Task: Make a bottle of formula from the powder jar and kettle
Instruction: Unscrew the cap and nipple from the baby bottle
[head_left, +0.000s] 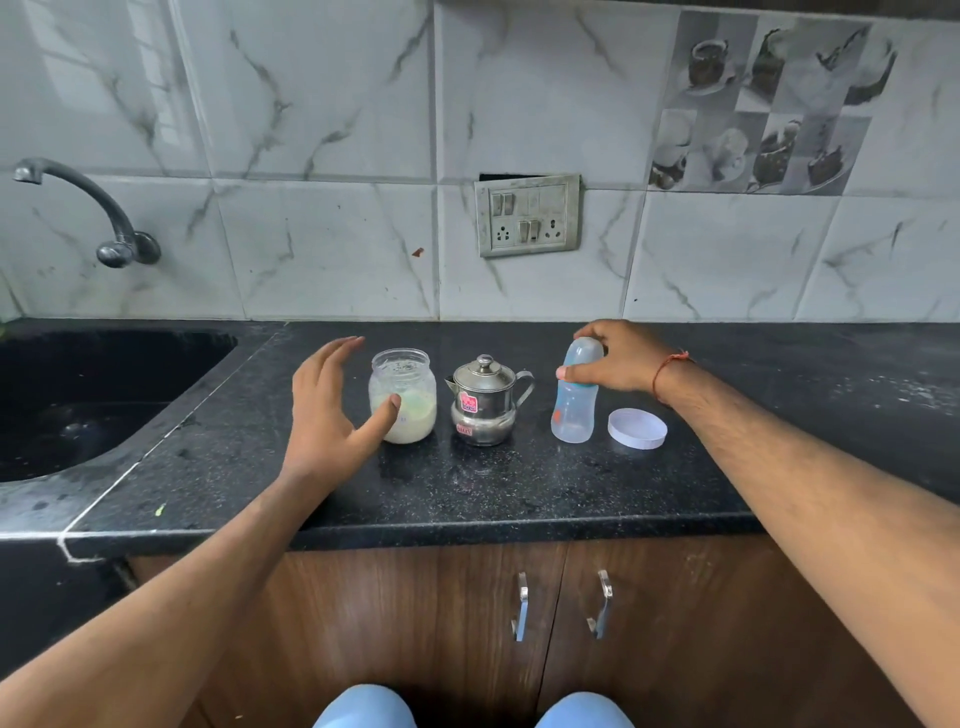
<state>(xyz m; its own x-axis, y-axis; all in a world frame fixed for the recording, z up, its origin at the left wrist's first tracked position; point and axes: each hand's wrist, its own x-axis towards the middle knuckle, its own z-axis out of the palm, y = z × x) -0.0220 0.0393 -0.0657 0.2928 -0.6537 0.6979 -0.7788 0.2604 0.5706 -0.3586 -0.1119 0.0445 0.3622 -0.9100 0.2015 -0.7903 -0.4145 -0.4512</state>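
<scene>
The right hand (618, 361) grips the capped bottle (575, 395) near its top, likely to uncap it. The left hand (332, 405) hangs open beside the open powder jar (402, 397), probably ready to steady it.

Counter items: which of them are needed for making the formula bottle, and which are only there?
Needed:
powder jar, open, left hand beside it
steel kettle, lid on
baby bottle, right hand gripping its capped top
white lid, lying flat beside the bottle, probably the jar's

Only there:
sink
tap
wall socket panel
cupboard handles
</scene>
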